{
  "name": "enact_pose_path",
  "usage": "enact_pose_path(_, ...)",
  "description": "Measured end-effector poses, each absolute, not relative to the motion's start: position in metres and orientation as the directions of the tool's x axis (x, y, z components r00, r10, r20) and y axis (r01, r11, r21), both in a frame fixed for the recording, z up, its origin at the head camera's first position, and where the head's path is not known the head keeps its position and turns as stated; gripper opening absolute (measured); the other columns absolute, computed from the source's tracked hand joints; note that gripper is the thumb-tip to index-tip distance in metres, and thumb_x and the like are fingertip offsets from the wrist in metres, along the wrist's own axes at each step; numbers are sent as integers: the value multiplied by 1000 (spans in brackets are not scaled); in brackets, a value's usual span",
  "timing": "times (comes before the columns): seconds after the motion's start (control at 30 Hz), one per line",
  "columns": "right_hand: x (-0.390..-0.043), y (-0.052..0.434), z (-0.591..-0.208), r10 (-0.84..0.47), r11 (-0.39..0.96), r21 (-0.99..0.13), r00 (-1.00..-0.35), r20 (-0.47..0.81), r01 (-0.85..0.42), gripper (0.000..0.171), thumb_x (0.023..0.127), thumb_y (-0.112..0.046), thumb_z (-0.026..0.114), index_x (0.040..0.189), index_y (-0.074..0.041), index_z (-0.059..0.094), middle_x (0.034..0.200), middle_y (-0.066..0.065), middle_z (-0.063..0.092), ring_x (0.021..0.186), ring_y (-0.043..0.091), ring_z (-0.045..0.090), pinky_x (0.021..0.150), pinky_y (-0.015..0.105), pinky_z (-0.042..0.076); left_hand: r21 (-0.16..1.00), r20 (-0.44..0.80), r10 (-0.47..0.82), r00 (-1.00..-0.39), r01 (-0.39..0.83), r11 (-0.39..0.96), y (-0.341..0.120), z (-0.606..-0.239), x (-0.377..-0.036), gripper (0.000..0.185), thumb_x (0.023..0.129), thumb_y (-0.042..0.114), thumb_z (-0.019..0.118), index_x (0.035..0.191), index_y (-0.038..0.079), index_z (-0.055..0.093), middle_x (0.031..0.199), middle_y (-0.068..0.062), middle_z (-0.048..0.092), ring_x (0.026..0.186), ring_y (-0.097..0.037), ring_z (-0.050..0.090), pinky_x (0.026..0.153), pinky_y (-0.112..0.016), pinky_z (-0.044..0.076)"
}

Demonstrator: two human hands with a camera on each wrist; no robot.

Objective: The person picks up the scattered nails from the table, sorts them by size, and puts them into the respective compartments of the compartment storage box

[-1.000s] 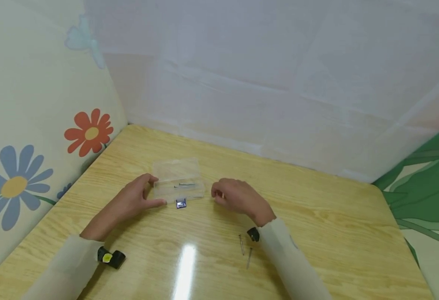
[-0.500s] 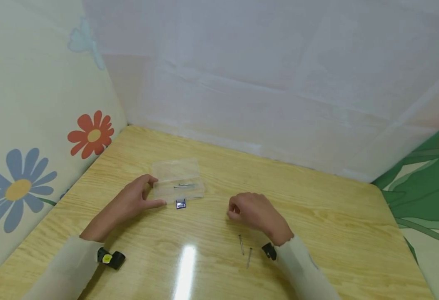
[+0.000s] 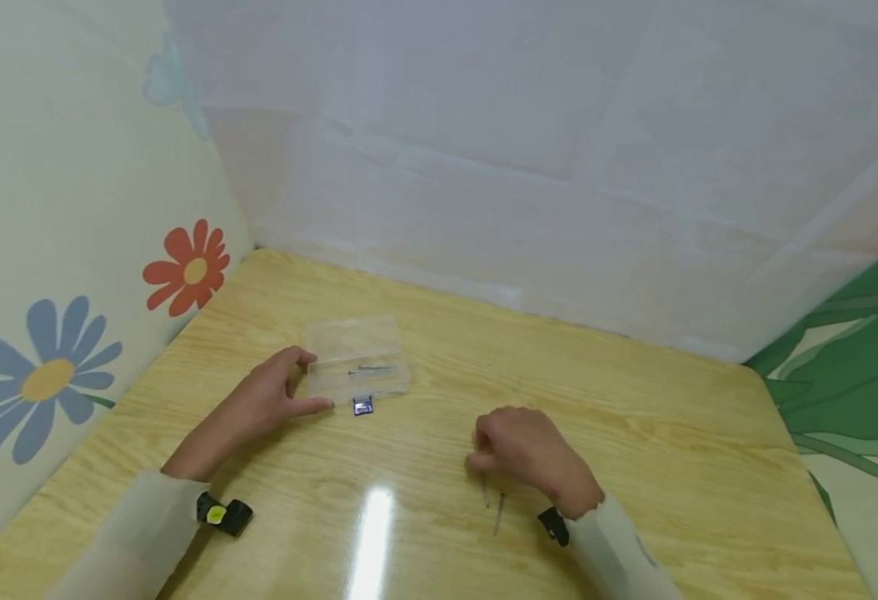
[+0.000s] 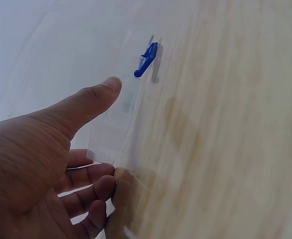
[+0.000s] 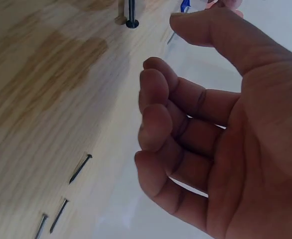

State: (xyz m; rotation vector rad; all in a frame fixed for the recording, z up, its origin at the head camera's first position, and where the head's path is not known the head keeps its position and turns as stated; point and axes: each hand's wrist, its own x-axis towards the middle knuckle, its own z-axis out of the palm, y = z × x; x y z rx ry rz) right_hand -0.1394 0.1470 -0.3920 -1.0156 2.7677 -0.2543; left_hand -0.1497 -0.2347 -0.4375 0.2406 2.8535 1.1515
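Note:
My left hand (image 3: 268,390) holds the left end of a clear plastic box (image 3: 326,384), thumb at its front edge and fingers at the back corner. The box's lid (image 3: 352,335) lies back, and a blue latch (image 3: 362,406) hangs at the front. Inside lie two nails (image 3: 368,370). To the right, my right hand (image 3: 526,450) is low over the table with loosely curled fingers, partly covering a loose nail (image 3: 486,493). A second nail (image 3: 499,514) lies just nearer. In the right wrist view a gap parts thumb and fingertips, with a nail (image 5: 131,14) beyond them.
The wooden table (image 3: 424,467) meets a white cloth wall (image 3: 446,208) at the back. Flowered panels (image 3: 57,208) stand at the left and right. Several nails (image 5: 80,169) lie on the wood in the right wrist view.
My right hand has moved from beside the box rightward and toward me, now over the loose nails. My left hand and the box have stayed in place.

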Motion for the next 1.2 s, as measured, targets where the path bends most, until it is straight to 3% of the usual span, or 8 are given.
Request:
enact_pose_path(0.3, -133, 154, -393, -644, 761, -279, -736, -210, -586, 23, 86, -32, 81, 73, -23, 64, 69, -14, 55, 60, 5, 48, 57, 29, 45, 688, 10, 165, -986, 127, 714, -234, -436, -150, 78, 83, 38, 88, 136, -7, 50, 87, -9, 49, 74, -22, 45, 63, -36, 39)
enact_pose_path(0.67, -133, 157, -397, -675, 729, -295, -719, -163, -618, 19, 79, -11, 76, 70, -22, 64, 66, -15, 54, 57, 4, 46, 55, 26, 43, 687, 7, 160, -987, 121, 716, -233, -435, -150, 78, 84, 39, 88, 136, -6, 50, 86, -9, 49, 73, -22, 45, 63, -37, 38)
enact_pose_path(1.2, -142, 156, -402, -714, 689, -317, -686, -139, -652, 20, 78, -10, 72, 71, -23, 59, 66, -15, 50, 61, 4, 46, 58, 26, 43, 685, 9, 157, -987, 120, 719, -232, -435, -151, 78, 84, 38, 88, 136, -6, 50, 89, -9, 50, 75, -23, 46, 64, -38, 39)
